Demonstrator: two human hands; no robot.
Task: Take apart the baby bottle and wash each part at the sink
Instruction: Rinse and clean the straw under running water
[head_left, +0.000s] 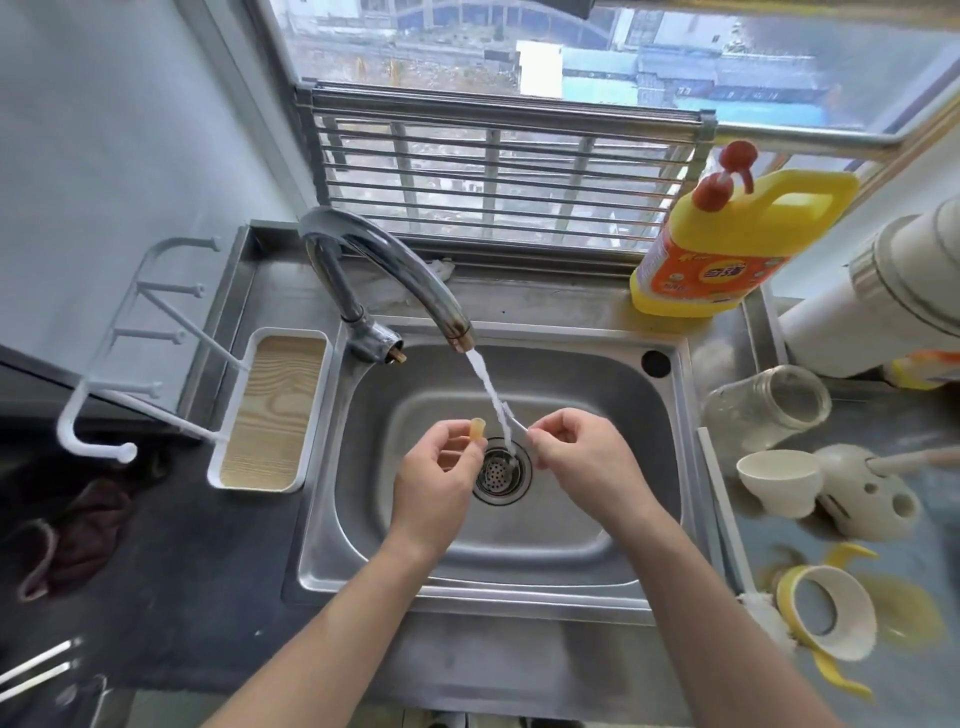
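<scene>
Over the steel sink (644, 519), my left hand (441, 483) pinches a small yellowish rubber piece (477, 430) just left of the water. My right hand (582, 457) pinches a thin clear straw (515, 425), and its tip lies in the stream (491, 397) falling from the faucet (395, 275) onto the drain strainer (501, 472). On the right counter lie the clear bottle body (769, 410) on its side, a cream cap (779, 480), a cream lid piece (867, 499) and the yellow-handled collar ring (826, 613).
A yellow dish soap jug (727, 249) stands behind the sink at the right. A white wood-bottomed tray (270, 415) with a hook rack sits left of the basin. A white brush (727, 525) lies along the sink's right rim. A dark cloth (67, 535) lies at far left.
</scene>
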